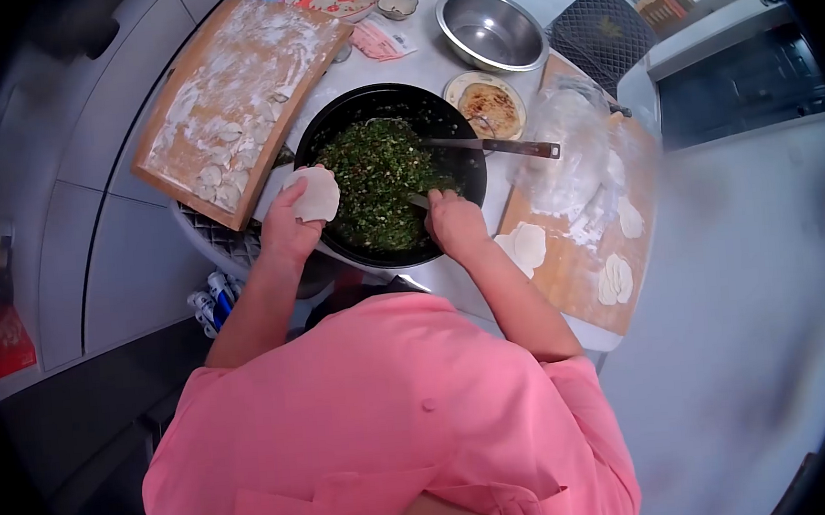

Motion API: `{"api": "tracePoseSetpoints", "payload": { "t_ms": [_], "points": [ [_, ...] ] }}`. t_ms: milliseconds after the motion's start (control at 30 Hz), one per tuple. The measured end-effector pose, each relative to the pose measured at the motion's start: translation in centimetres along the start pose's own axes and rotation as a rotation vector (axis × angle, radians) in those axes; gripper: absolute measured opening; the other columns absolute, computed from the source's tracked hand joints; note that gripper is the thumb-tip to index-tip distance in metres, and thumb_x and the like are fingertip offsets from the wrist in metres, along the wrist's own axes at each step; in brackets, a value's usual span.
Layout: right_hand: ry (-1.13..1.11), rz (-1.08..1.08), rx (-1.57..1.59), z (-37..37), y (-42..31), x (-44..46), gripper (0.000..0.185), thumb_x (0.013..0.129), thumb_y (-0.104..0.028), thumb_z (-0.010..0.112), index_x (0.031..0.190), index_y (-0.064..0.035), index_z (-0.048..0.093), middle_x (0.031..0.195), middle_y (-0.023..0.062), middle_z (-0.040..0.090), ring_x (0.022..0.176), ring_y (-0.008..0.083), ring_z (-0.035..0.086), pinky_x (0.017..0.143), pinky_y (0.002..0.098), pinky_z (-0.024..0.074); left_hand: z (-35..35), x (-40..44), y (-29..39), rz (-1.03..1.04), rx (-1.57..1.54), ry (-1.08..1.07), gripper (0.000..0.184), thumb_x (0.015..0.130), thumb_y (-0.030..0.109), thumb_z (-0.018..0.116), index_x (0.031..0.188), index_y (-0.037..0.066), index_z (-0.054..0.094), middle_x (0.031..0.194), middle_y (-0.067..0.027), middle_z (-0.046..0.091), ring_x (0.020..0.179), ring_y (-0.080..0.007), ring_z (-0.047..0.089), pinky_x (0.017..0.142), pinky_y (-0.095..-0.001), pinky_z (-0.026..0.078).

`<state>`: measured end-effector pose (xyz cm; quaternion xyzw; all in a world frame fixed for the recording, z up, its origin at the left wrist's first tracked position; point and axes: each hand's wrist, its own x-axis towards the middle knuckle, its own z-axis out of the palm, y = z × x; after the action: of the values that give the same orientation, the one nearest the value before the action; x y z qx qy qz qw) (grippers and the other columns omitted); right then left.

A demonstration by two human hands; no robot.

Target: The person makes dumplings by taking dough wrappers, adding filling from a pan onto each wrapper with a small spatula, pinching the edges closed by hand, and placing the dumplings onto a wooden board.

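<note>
A round, pale dumpling wrapper (318, 196) rests in my left hand (288, 226), which holds it over the left rim of a large black pot (311, 140). Chopped green filling (374, 179) fills much of that pot. My right hand (456, 223) is closed at the pot's right side, gripping a thin metal utensil (418, 201) whose far end is down in the filling, so its kind is hidden. A second utensil with a dark handle (520, 148) leans across the pot's right rim.
On the left stands a floured wooden board (247, 73) bearing several dumplings (225, 180). At right, another board (577, 289) carries wrappers (527, 247) and a clear plastic bag (567, 141). Behind the pot are a steel bowl (492, 27) and a plate with a browned flatbread (490, 107).
</note>
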<state>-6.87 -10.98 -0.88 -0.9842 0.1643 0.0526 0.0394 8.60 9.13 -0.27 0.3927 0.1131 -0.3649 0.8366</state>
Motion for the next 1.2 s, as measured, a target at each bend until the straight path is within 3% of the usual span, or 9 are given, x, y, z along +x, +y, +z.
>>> {"api": "tracePoseSetpoints", "payload": {
  "t_ms": [333, 467, 667, 733, 867, 1067, 1133, 1167, 1200],
  "points": [
    [-0.222, 0.061, 0.136, -1.0, -1.5, 1.1, 0.016, 0.075, -0.01, 0.054, 0.089, -0.0029, 0.058, 0.081, 0.0192, 0.064, 0.081, 0.0302, 0.063, 0.07, 0.0401, 0.0501, 0.1, -1.7, 0.6, -0.032, 0.151, 0.168, 0.039, 0.087, 0.006, 0.047, 0.124, -0.003, 0.039, 0.122, -0.019, 0.049, 0.112, -0.0321, 0.05, 0.096, -0.0484, 0.04],
    [-0.158, 0.095, 0.485, 1.2, -1.9, 1.6, 0.018, 0.079, -0.014, 0.052, 0.089, -0.0062, 0.064, 0.083, 0.018, 0.064, 0.084, 0.0348, 0.061, 0.075, 0.0436, 0.0474, 0.0, -1.9, 0.7, -0.001, 0.181, 0.178, 0.037, 0.088, 0.008, 0.046, 0.123, -0.002, 0.041, 0.121, -0.0177, 0.05, 0.111, -0.0303, 0.051, 0.095, -0.0457, 0.041],
    [-0.367, 0.249, 1.047, 3.6, -1.1, 2.3, 0.021, 0.082, -0.011, 0.053, 0.097, -0.0002, 0.063, 0.068, 0.0106, 0.061, 0.059, 0.0203, 0.058, 0.057, 0.0319, 0.0462, -0.9, -1.7, 0.2, 0.135, 0.272, 0.188, 0.034, 0.089, 0.011, 0.045, 0.121, -0.001, 0.044, 0.117, -0.0147, 0.052, 0.106, -0.0265, 0.053, 0.09, -0.0401, 0.043],
    [-0.455, 0.313, 1.297, 3.5, -0.9, 2.3, 0.021, 0.084, -0.009, 0.05, 0.098, 0.0006, 0.063, 0.061, 0.0029, 0.055, 0.05, 0.01, 0.048, 0.048, 0.0241, 0.039, -1.0, -1.7, -0.1, 0.18, 0.315, 0.18, 0.033, 0.09, 0.012, 0.044, 0.12, -0.001, 0.045, 0.116, -0.0137, 0.053, 0.105, -0.0252, 0.054, 0.089, -0.0383, 0.044],
    [-0.495, 0.331, 1.435, 1.8, -1.0, 2.2, 0.021, 0.086, -0.008, 0.048, 0.1, -0.0014, 0.062, 0.06, 0.0001, 0.053, 0.048, 0.0073, 0.045, 0.044, 0.0224, 0.0349, -0.9, -1.9, -1.0, 0.274, 0.454, 0.135, 0.031, 0.091, 0.014, 0.044, 0.119, 0.0, 0.047, 0.114, -0.0117, 0.055, 0.102, -0.0227, 0.056, 0.086, -0.0345, 0.045],
    [-0.367, 0.316, 1.505, -1.6, -1.3, 1.5, 0.021, 0.086, -0.008, 0.05, 0.101, -0.0014, 0.062, 0.063, -0.0004, 0.053, 0.053, 0.0062, 0.046, 0.049, 0.0212, 0.0373, 2.5, -2.7, -1.3, 0.314, 1.117, -0.006, 0.029, 0.092, 0.015, 0.043, 0.116, 0.0, 0.05, 0.111, -0.0103, 0.057, 0.098, -0.0201, 0.058, 0.081, -0.0301, 0.048],
    [-0.093, 0.145, 1.271, -2.2, -1.7, 0.9, 0.021, 0.084, -0.009, 0.053, 0.103, -0.0056, 0.063, 0.066, 0.0023, 0.056, 0.055, 0.0117, 0.051, 0.051, 0.0258, 0.0417, 4.5, -2.7, -1.3, 0.306, 1.378, -0.018, 0.043, 0.074, 0.018, 0.067, 0.114, 0.005, 0.055, 0.107, -0.0148, 0.06, 0.1, -0.0297, 0.057, 0.085, -0.0334, 0.045],
    [-0.091, 0.143, 1.27, -2.6, -2.1, 0.5, 0.021, 0.084, -0.009, 0.053, 0.103, -0.0056, 0.063, 0.066, 0.0023, 0.056, 0.055, 0.0117, 0.051, 0.051, 0.0258, 0.0417, 4.3, -1.7, -2.1, 0.424, 1.28, -0.096, 0.044, 0.072, 0.021, 0.07, 0.111, 0.005, 0.057, 0.105, -0.0143, 0.061, 0.097, -0.0287, 0.059, 0.082, -0.0337, 0.047],
    [0.151, 0.014, 0.921, -3.3, -2.5, 0.1, 0.025, 0.082, -0.008, 0.054, 0.105, -0.0086, 0.062, 0.068, 0.0038, 0.055, 0.057, 0.016, 0.053, 0.053, 0.0291, 0.0435, 3.8, -0.5, -3.2, 0.426, 1.279, -0.098, 0.044, 0.072, 0.021, 0.07, 0.111, 0.005, 0.057, 0.105, -0.0143, 0.061, 0.097, -0.0287, 0.059, 0.082, -0.0337, 0.047]
  ]
}}
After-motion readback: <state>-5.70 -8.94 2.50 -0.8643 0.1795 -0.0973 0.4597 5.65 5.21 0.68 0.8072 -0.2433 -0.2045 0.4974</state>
